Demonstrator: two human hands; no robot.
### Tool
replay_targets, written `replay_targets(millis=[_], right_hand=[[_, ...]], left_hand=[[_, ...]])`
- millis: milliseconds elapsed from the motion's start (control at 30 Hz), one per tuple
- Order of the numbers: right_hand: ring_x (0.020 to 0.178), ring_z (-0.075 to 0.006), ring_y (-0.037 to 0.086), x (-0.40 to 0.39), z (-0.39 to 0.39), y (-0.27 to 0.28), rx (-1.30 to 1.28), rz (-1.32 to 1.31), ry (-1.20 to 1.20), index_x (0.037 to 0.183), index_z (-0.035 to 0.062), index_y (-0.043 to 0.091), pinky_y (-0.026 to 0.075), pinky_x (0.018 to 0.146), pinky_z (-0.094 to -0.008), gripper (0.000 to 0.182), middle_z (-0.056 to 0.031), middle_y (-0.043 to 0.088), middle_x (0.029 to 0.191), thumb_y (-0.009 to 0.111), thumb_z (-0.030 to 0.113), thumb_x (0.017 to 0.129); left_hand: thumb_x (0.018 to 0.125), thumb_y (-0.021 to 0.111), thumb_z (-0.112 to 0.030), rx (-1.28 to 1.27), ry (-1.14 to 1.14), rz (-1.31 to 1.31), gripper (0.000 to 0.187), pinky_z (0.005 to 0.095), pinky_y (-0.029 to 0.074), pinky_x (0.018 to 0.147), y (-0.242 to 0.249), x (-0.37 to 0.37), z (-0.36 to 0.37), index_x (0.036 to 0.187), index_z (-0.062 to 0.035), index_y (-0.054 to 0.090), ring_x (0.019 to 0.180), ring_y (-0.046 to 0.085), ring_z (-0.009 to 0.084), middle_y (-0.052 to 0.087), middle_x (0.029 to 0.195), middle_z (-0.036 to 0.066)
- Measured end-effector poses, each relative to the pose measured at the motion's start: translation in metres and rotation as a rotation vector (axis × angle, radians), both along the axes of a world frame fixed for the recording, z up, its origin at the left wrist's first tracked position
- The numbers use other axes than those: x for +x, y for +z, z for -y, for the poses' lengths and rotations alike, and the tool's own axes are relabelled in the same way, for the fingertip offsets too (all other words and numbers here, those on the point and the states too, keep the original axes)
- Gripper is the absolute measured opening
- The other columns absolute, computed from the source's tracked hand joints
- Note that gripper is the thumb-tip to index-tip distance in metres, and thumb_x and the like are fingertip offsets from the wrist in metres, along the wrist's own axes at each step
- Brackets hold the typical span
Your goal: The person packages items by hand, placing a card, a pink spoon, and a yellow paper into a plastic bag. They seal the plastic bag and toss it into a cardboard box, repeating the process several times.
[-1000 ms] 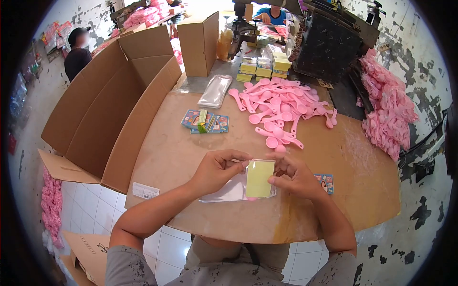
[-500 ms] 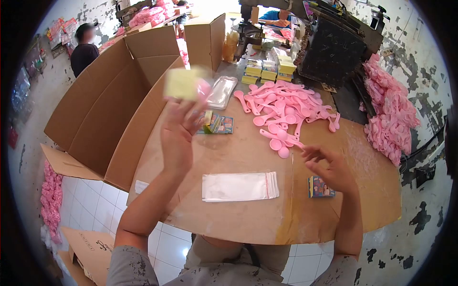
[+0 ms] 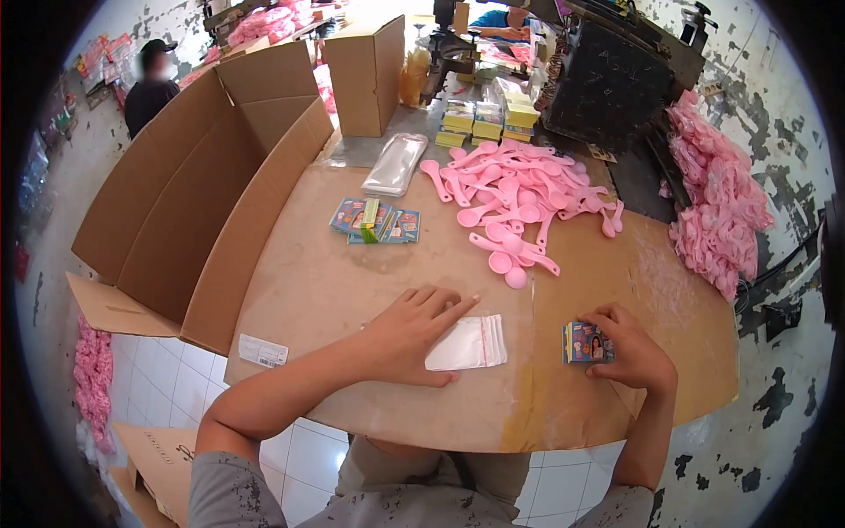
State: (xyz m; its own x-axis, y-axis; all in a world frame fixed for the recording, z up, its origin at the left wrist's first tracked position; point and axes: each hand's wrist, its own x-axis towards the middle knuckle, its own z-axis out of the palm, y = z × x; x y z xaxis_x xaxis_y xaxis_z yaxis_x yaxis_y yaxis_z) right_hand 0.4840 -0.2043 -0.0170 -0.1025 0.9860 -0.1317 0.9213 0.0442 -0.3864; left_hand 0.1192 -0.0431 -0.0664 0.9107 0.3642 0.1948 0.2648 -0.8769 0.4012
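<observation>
My left hand lies flat with spread fingers on a stack of clear plastic bags near the front of the brown table. My right hand rests over a small stack of printed picture cards at the table's right front, fingertips touching the stack. A pile of pink plastic spoons lies beyond both hands at the table's middle and back.
A large open cardboard box stands at the table's left. More printed cards, a pack of clear bags, yellow card stacks and a shut carton sit farther back. Bagged pink items hang right. A person stands far left.
My left hand tossed the filled yellow-card packet toward the open box, then came down onto the clear bags. My right hand moved right onto the picture cards.
</observation>
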Motion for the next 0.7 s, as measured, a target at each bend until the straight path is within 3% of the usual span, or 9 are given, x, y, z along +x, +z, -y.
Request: replay_targets(millis=[133,233,567,700], right_hand=[[0.118,-0.0363,0.058,0.002,-0.002,-0.007,0.029,-0.099,-0.041,0.129,0.0016,0.065,0.048,0.103,-0.0414,0.062,-0.0166,0.059,0.121,0.078,0.008,0.069],[0.114,-0.0363,0.060,-0.001,-0.012,-0.012,0.080,-0.053,-0.024,0.129,0.0006,0.065,0.050,0.100,-0.0423,0.061,-0.0174,0.060,0.118,0.078,0.014,0.071],[0.121,-0.0388,0.060,-0.056,-0.079,-0.012,0.167,-0.067,0.215,0.133,0.0005,0.063,0.051,0.104,-0.0435,0.067,-0.0216,0.059,0.128,0.083,0.024,0.074],[0.122,-0.0368,0.061,-0.042,-0.083,-0.011,0.133,-0.135,0.253,0.134,0.0007,0.064,0.051,0.104,-0.0443,0.064,-0.0198,0.061,0.130,0.085,0.028,0.080]], left_hand=[[0.076,0.081,-0.039,-0.023,-0.022,-0.045,0.103,0.0481,0.043,0.110,0.000,0.000,-0.001,0.163,-0.0086,0.035,0.126,0.053,0.0384,0.054,0.135,0.019],[0.075,0.081,-0.037,-0.022,-0.009,-0.032,0.101,0.0473,0.043,0.109,-0.004,0.000,-0.004,0.162,-0.0091,0.037,0.125,0.053,0.0380,0.054,0.133,0.019],[0.079,0.080,-0.038,-0.004,0.078,0.095,0.094,0.0470,0.044,0.106,-0.014,-0.005,-0.024,0.159,-0.0065,0.043,0.122,0.054,0.0384,0.055,0.132,0.021],[0.087,0.080,-0.030,-0.066,0.163,0.203,0.066,0.0432,0.047,0.100,-0.024,-0.001,-0.026,0.145,-0.0051,0.059,0.114,0.059,0.0351,0.060,0.122,0.018]])
